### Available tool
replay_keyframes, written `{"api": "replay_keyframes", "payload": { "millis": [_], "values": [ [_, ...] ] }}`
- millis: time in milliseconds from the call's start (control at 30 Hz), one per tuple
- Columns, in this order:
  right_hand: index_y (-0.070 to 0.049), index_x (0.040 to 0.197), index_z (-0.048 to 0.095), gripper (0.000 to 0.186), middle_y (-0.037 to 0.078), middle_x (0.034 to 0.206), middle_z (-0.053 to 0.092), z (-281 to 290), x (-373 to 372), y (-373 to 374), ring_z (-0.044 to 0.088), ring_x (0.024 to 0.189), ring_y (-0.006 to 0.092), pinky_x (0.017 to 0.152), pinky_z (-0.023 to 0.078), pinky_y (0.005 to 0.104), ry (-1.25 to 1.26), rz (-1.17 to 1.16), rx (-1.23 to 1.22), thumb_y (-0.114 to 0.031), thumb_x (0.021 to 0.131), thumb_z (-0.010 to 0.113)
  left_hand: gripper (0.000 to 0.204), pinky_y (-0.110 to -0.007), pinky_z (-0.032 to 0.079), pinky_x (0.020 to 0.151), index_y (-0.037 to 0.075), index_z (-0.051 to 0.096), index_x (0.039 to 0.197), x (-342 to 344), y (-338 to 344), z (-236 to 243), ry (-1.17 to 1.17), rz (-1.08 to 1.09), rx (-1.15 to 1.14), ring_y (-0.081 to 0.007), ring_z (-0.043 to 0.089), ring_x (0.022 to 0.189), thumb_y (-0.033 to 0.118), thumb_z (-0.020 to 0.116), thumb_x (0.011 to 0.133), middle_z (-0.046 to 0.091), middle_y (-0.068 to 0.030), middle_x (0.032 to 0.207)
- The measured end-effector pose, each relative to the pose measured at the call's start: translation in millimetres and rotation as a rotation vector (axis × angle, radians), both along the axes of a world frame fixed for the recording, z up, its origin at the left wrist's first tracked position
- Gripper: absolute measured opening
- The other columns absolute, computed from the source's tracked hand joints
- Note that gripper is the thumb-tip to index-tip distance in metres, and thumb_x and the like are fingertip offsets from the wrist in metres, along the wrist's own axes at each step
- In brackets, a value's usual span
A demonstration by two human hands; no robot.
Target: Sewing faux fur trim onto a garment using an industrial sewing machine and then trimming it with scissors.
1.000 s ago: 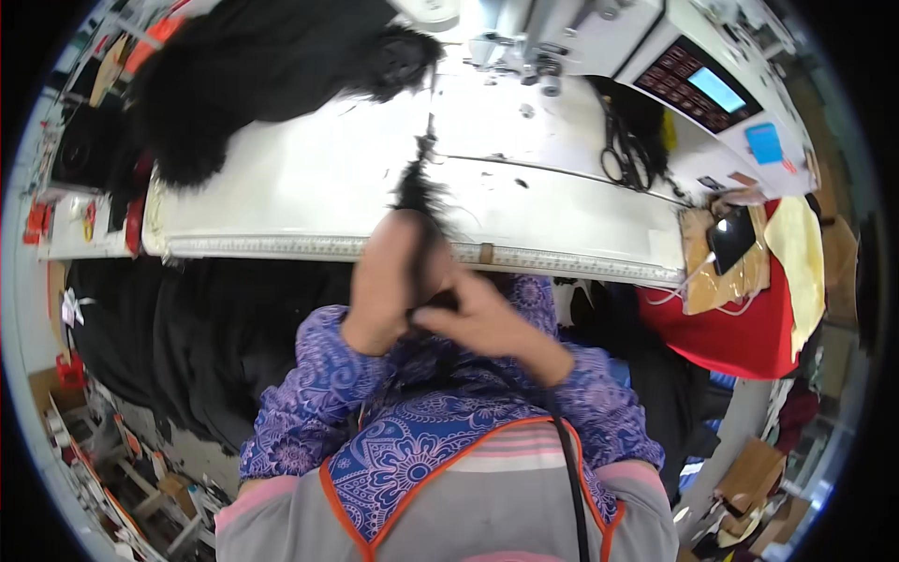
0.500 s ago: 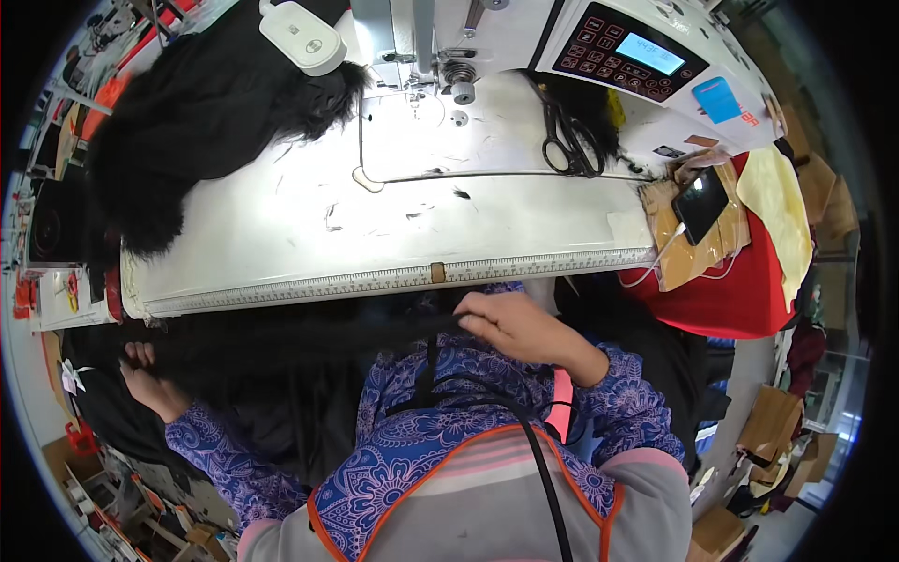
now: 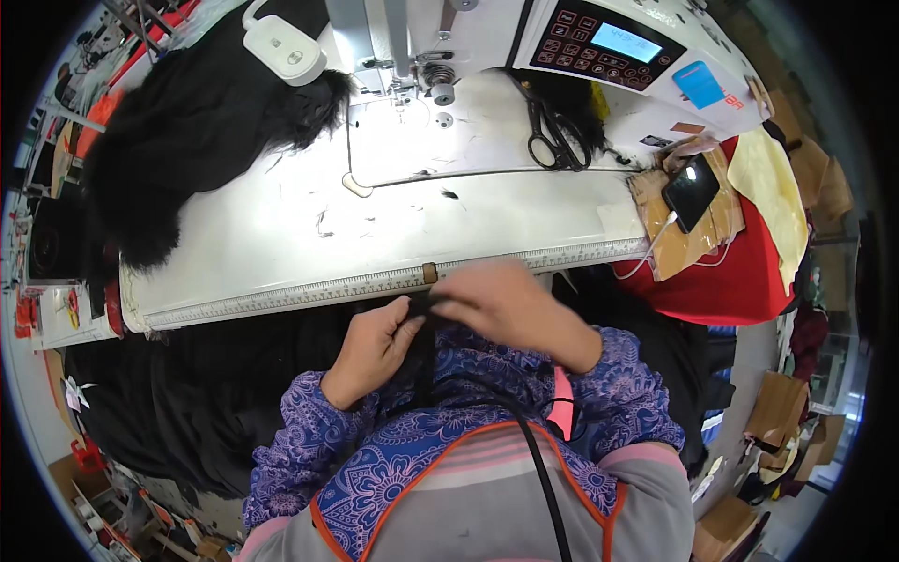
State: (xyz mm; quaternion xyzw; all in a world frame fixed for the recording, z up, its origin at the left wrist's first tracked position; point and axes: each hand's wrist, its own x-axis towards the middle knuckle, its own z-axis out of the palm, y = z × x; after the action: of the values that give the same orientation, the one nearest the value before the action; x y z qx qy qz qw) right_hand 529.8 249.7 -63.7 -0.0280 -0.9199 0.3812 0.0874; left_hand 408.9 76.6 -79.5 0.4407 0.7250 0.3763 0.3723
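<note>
My left hand [image 3: 372,348] is closed in a pinch on the edge of black fabric [image 3: 419,304], just off the front edge of the sewing table. Close beside it, my right hand [image 3: 496,304] is curled over the same fabric, slightly smeared by motion, with thumb and fingers together. More of the black fabric [image 3: 206,375] hangs over my lap to the left. Above my hands lies the table [image 3: 281,225], with a measuring tape [image 3: 309,289] along its front edge. The sewing machine's needle and foot [image 3: 403,94] stand farther back.
Black furry fabric [image 3: 187,122] lies at the table's left, partly under a white lamp-like device [image 3: 284,50]. Black scissors [image 3: 557,140] rest by the machine's control panel [image 3: 607,47]. A phone [image 3: 691,194] with a white cable lies at right, near red cloth [image 3: 684,290]. Dark fluff dots the tabletop.
My left hand has moved right from the far left to beside my right hand. The black strip stretched between them is now gathered. My right hand has shifted slightly up and right.
</note>
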Motion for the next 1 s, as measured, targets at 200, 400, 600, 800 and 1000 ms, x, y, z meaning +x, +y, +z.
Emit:
{"api": "replay_keyframes", "payload": {
  "millis": [200, 400, 600, 800, 1000],
  "values": [
    [0.001, 0.102, 0.053, 0.029, 0.020, 0.091, 0.060, 4.0, -1.2, 123.7, 0.058, 0.088, 0.0377, 0.077, 0.048, 0.0434, -0.024, -0.695, 0.726, -0.012, 0.077, 0.060, 0.014, -0.036, 0.043, 0.061, -0.002, 0.056, 0.091, 0.5, 6.9, -0.2, 0.147, 0.031, 0.280, -0.0343, 0.053, 0.065, 0.010, 0.050, 0.091, 0.053, -0.0204, 0.072],
    [0.002, 0.095, 0.054, 0.035, 0.022, 0.087, 0.061, 15.6, -29.8, 160.2, 0.059, 0.084, 0.0392, 0.076, 0.048, 0.0433, -0.351, -0.583, 0.651, -0.015, 0.066, 0.065, 0.020, -0.030, 0.040, 0.061, -0.003, 0.054, 0.093, 0.0, 4.5, -9.0, 0.025, 0.212, 0.268, -0.0209, 0.048, 0.064, 0.015, 0.045, 0.095, 0.049, -0.0122, 0.069],
    [0.004, 0.075, 0.061, 0.028, 0.022, 0.078, 0.062, 55.9, -19.2, 169.6, 0.060, 0.079, 0.0389, 0.071, 0.048, 0.0416, -0.320, -0.478, 0.639, -0.022, 0.064, 0.067, 0.019, -0.026, 0.038, 0.062, -0.003, 0.053, 0.092, -7.0, 1.0, -12.7, 0.089, 0.339, 0.269, -0.0126, 0.043, 0.066, 0.014, 0.047, 0.094, 0.046, -0.0054, 0.069],
    [-0.001, 0.062, 0.057, 0.046, 0.006, 0.050, 0.052, 55.2, -22.1, 193.4, 0.048, 0.038, 0.0129, 0.040, 0.038, 0.0265, -0.496, -0.611, 0.043, -0.042, 0.076, 0.071, 0.021, -0.027, 0.042, 0.074, -0.005, 0.053, 0.102, -5.5, 6.4, -17.4, 0.124, 0.315, 0.273, -0.0167, 0.052, 0.079, 0.013, 0.048, 0.094, 0.056, -0.0108, 0.084],
    [0.000, 0.066, 0.055, 0.048, 0.004, 0.049, 0.049, 67.8, 10.5, 162.9, 0.045, 0.038, 0.0125, 0.039, 0.035, 0.0265, -0.545, -0.700, -0.111, -0.044, 0.074, 0.072, 0.024, -0.033, 0.046, 0.070, -0.006, 0.052, 0.104, -7.8, 8.3, -25.6, 0.278, 0.399, 0.379, -0.0286, 0.059, 0.076, 0.014, 0.052, 0.091, 0.060, -0.0202, 0.086]
  ]
}}
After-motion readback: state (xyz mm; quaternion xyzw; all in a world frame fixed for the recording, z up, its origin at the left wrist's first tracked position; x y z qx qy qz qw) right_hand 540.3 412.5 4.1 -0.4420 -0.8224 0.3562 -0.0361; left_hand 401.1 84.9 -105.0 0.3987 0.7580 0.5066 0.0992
